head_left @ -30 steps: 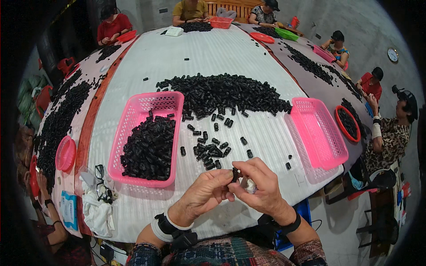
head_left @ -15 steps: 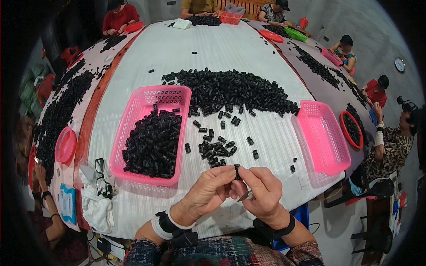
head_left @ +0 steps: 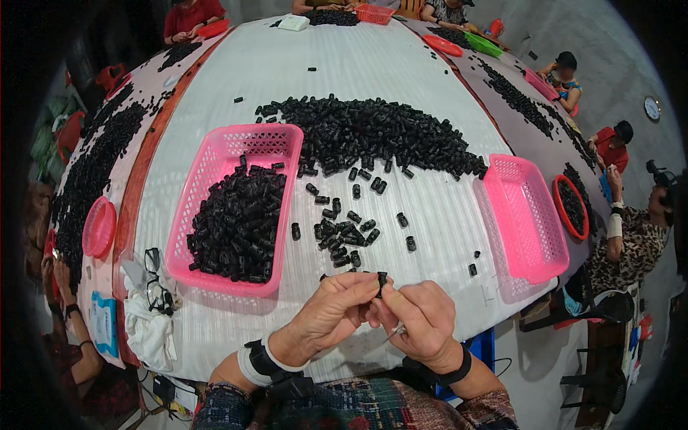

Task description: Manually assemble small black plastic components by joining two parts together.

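Between the thumb and fingertips of my left hand (head_left: 326,308) is a small black plastic cylinder-shaped part (head_left: 381,282). My right hand (head_left: 426,322) meets it from the other side, its fingers closed around a thin metal tool (head_left: 395,330) that looks like a small blade; most of it is hidden by the fingers. Just beyond my hands lies a loose cluster of similar black parts (head_left: 347,231). A big heap of them (head_left: 387,132) spreads farther back. To the left, a pink plastic basket (head_left: 282,236) holds many more.
At the right stands another pink basket (head_left: 527,215) with nothing visible inside. Eyeglasses (head_left: 159,290) and a white cloth (head_left: 149,337) lie at the left near edge. Other people work around the table with black parts, a red bowl (head_left: 570,208) and a green basket (head_left: 482,44).
The view has tilted and shifted slightly. My hands stay together at the black part, which looks turned a little. The metal tool shows at a different angle by my right fingers.
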